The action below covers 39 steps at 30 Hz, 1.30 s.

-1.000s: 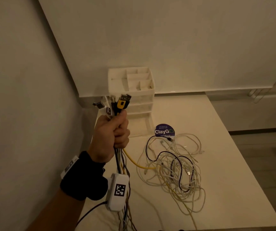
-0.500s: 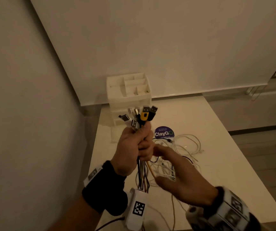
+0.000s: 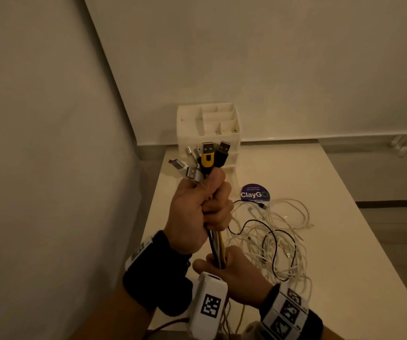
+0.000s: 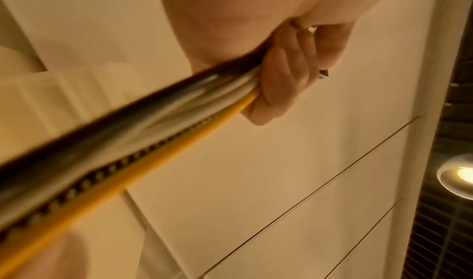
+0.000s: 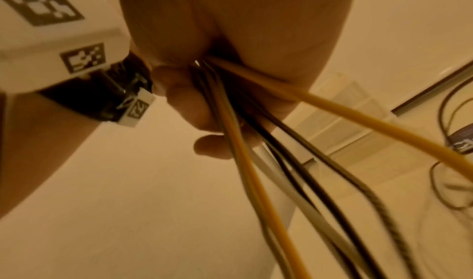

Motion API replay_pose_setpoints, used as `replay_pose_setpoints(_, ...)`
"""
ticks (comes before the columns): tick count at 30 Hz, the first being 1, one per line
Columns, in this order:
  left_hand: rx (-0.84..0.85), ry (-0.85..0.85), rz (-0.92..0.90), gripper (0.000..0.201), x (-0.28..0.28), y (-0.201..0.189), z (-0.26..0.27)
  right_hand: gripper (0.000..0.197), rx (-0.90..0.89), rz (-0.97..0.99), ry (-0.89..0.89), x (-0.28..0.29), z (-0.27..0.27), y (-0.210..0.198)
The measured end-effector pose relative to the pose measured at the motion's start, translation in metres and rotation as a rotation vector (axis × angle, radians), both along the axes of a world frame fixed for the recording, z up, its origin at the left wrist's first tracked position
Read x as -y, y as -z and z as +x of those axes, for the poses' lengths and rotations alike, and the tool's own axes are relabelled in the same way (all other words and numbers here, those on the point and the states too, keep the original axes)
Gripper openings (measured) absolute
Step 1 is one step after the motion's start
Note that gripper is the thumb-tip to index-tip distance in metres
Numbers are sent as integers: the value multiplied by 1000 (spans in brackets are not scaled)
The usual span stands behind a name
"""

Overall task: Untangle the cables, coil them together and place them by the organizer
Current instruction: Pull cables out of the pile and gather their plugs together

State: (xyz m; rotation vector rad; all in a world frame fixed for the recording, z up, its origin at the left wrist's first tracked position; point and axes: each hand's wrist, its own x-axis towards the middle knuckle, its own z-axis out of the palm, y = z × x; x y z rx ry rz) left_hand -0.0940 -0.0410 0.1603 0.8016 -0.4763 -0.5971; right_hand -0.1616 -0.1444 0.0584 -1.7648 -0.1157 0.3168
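Head view, left hand: left hand fists the cables upright over the desk's near-left part, plugs fanned above.
Head view, right hand: right hand wraps the same cables just below.
Head view, desk: loose cable ends sprawl right; organizer at far wall; round sticker between.
Left wrist view: fingers curled round the cables.
Right wrist view: fingers closed on the cables.

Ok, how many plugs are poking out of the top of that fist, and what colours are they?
Yellow plug: 1
Black plug: 1
White or silver plugs: 4, though the small ones are hard to tell apart
Total: 6, all on the cables that the left hand grips.
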Motion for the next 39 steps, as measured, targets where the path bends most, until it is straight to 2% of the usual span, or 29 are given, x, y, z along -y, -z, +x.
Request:
replay_pose_setpoints(4,45,84,-83,57,2,-16,0,53,-85,-19,-68,17,-13,22)
replay_pose_setpoints(8,83,114,-133,47,0,-37,7,80,-227,-58,-105,31,-21,60)
replay_pose_setpoints(9,95,118,-137,43,-2,-43,9,80,-265,-77,-124,33,-25,70)
replay_pose_setpoints(12,129,116,-144,33,-4,-51,10,63,-333,-170,-124,34,-32,96)
replay_pose_setpoints(13,133,121,-142,33,-3,-49,7,66,-338,-191,-118,34,-31,105)
replay_pose_setpoints(16,117,115,-114,42,4,-38,3,96,-351,-268,-129,31,-26,127)
replay_pose_setpoints(17,108,106,-97,43,5,-34,4,97,-352,-304,-136,32,-24,136)
replay_pose_setpoints(20,78,59,-45,47,0,-29,9,77,-337,-441,-157,36,-26,132)
replay_pose_setpoints(21,71,47,-43,48,-4,-27,11,78,-336,-444,-151,38,-27,127)
replay_pose_setpoints(22,66,39,-50,48,-7,-25,12,76,-326,-439,-161,41,-27,119)
replay_pose_setpoints(25,65,14,-75,45,-14,-24,11,41,-232,-469,-331,57,-23,97)
replay_pose_setpoints(28,84,-32,-58,47,-19,-24,9,61,-258,-630,-577,80,-7,68)
replay_pose_setpoints(29,85,-48,-52,48,-21,-24,9,62,-252,-708,-610,88,2,61)
replay_pose_setpoints(32,74,-98,-38,50,-25,-19,10,44,-88,-887,-495,96,42,45)
replay_pose_setpoints(35,44,-149,-17,55,-27,-12,12,34,161,-1093,-428,78,89,60)
replay_pose_setpoints(39,15,-220,8,57,-30,-5,12,31,236,-1462,-562,51,124,96)
